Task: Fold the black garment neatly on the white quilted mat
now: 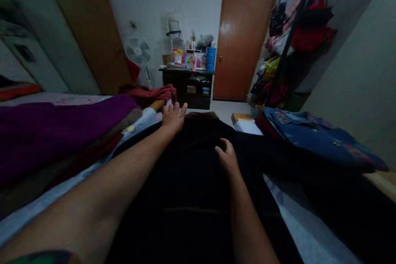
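A black jacket [198, 173] with a brown collar [202, 116] lies spread out in front of me, its collar end away from me. One sleeve [278, 152] stretches off to the right. My left hand [173, 117] rests near the collar at the left shoulder, fingers spread, with no cloth gripped. Over the upper right part of the jacket is my right hand [228, 156], its thumb and fingers apart and nothing between them. Whether the right hand touches the cloth I cannot tell.
Purple cloth [68, 132] lies on a pile at the left. A folded blue denim garment [315, 138] sits at the right. Beyond are a white fan [138, 51], a dark cabinet [185, 86] and a brown door [243, 43]. Clothes hang on a rack [293, 29].
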`<state>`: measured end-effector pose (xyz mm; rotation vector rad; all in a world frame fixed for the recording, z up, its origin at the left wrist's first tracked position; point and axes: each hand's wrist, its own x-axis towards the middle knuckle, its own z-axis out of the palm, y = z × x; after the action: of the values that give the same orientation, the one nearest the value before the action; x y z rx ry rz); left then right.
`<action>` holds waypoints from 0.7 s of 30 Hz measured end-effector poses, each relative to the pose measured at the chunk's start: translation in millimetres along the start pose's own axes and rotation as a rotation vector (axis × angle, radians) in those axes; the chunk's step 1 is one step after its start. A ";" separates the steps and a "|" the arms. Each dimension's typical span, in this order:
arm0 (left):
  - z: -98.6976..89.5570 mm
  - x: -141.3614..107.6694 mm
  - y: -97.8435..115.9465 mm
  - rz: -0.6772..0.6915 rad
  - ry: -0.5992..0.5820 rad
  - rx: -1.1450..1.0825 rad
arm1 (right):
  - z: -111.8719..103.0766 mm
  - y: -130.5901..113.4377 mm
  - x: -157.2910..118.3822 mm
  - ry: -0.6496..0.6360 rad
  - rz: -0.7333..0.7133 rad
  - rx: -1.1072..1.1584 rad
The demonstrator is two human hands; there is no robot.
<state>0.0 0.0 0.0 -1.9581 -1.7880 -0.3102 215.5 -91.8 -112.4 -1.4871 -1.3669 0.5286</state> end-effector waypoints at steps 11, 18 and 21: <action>54.2 -79.4 3.2 0.261 -0.688 -0.220 | 17.5 -4.9 -13.6 -0.191 0.025 -0.347; 90.5 -60.0 -48.7 -0.125 -0.676 -0.090 | 12.4 -7.7 -17.9 -0.247 0.179 -0.616; 92.9 -47.6 -50.0 -0.087 -0.540 -0.089 | 13.1 -6.3 -19.1 -0.259 0.200 -0.642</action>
<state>-68.4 5.1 -93.3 -2.1733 -2.2230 0.1326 196.5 -105.3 -117.9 -2.1478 -1.6962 0.4352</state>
